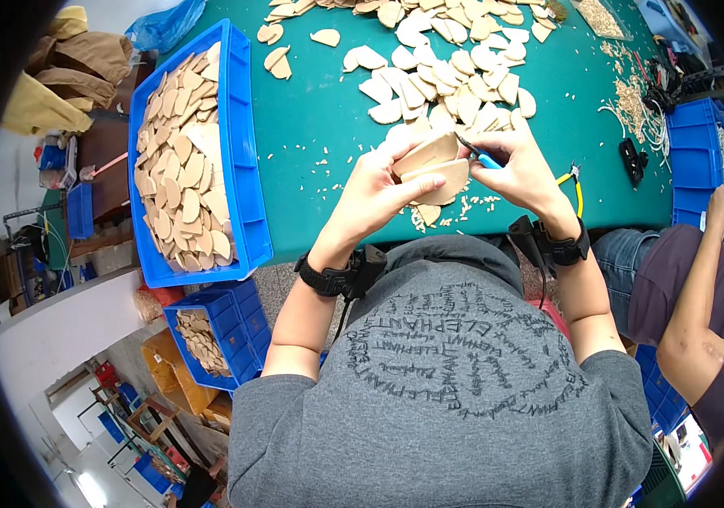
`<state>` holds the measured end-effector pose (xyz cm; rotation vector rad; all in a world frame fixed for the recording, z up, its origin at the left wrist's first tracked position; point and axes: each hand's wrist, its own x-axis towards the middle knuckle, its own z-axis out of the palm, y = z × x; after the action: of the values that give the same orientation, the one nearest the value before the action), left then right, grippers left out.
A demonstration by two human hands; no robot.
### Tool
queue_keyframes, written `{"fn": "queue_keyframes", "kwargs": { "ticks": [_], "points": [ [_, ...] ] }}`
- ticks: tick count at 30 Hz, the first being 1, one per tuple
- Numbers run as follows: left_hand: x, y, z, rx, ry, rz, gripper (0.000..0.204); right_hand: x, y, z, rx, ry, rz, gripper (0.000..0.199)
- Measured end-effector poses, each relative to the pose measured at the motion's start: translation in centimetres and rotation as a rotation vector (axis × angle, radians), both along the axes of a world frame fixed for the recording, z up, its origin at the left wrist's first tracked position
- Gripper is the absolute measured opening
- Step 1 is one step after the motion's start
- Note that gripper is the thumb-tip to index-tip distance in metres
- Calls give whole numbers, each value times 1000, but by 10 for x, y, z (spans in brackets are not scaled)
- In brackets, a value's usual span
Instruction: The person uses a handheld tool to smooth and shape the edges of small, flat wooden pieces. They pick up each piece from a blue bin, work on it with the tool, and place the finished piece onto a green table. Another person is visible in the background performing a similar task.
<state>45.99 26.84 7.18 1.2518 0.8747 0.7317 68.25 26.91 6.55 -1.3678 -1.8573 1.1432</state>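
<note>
My left hand [376, 186] is closed on a few flat tan rounded pieces [431, 154], its thumb pressed across the front one. A blue-handled hand tool with a dark tip [487, 160], perhaps nippers, is gripped in my right hand [521, 169]. Its tip meets the right edge of the held pieces. Small pale scraps [479, 201] lie on the green table just below my hands. Beyond them spreads a loose heap of similar tan pieces [455, 72]. My fingers partly hide the held pieces and the tool.
A blue crate [248, 169] full of tan pieces stands at the left, with another blue crate [248, 326] lower down. Yellow-handled pliers [580, 193] and a black object [632, 161] lie to the right. Farther right, another person's hand [722, 207] is beside a blue bin [694, 161].
</note>
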Motion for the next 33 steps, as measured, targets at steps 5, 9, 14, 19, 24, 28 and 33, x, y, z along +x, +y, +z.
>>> {"fn": "queue_keyframes", "kwargs": {
  "ticks": [5,9,14,19,24,28,33],
  "points": [
    [-1,0,2,-116,-77,7,53,-5,0,-2,-93,178,-116,19],
    [-3,-1,2,-208,-146,24,53,-7,2,6,-363,620,-87,24],
    [-4,-4,-3,-275,-200,-11,54,-19,2,11,-421,690,-150,28],
    [-7,-8,-7,-335,-245,15,53,-28,9,6,-424,705,-212,23],
    [-13,-8,-4,-355,-299,50,54,-25,7,5,-387,746,-188,20],
    [-14,-5,-5,-361,-340,76,55,-19,-6,10,-516,883,-56,23],
    [-16,-4,-7,-376,-352,70,53,-24,-6,10,-527,779,-83,24]
  ]
}}
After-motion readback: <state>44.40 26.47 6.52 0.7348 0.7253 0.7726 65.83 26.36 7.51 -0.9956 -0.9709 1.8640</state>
